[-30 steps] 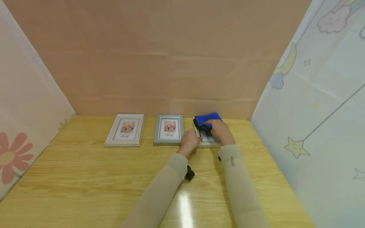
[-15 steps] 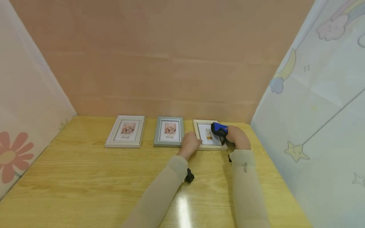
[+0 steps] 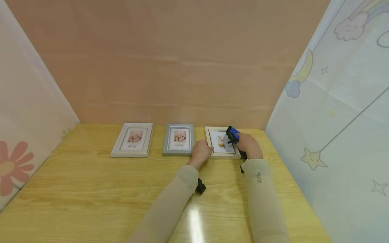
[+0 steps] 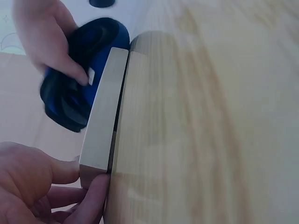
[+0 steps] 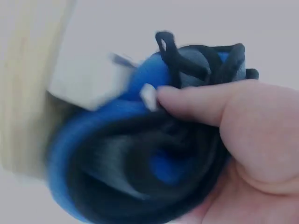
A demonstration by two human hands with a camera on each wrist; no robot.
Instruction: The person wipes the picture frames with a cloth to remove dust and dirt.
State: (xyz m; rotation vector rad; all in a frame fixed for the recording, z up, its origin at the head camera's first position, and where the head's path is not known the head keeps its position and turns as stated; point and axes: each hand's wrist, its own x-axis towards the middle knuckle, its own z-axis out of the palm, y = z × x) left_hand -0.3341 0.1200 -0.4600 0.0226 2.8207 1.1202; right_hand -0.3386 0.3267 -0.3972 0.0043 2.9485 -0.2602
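Note:
A cream picture frame (image 3: 207, 138) with a potted-plant print lies flat at the right of the row. My left hand (image 3: 201, 153) pinches its left side near the lower corner. In the left wrist view the left hand's thumb and fingers (image 4: 65, 171) grip the end of the frame (image 4: 103, 112). My right hand (image 3: 250, 145) holds a bunched blue cloth (image 3: 233, 134) with black edging against the frame's right side. Close up in the right wrist view, the thumb presses on the cloth (image 5: 140, 74) beside its white tag. The right hand's other fingers are mostly hidden.
A grey picture frame (image 3: 165, 143) lies left of my left hand, with a white picture frame (image 3: 118, 143) further left. All rest on a wooden table (image 3: 121, 192). A brown backdrop (image 3: 170, 67) rises behind, and a patterned panel (image 3: 343, 111) flanks the right side.
My right hand has moved the cloth from over the frame's upper part to its right side, uncovering most of the print. My left hand stays at the frame's left side.

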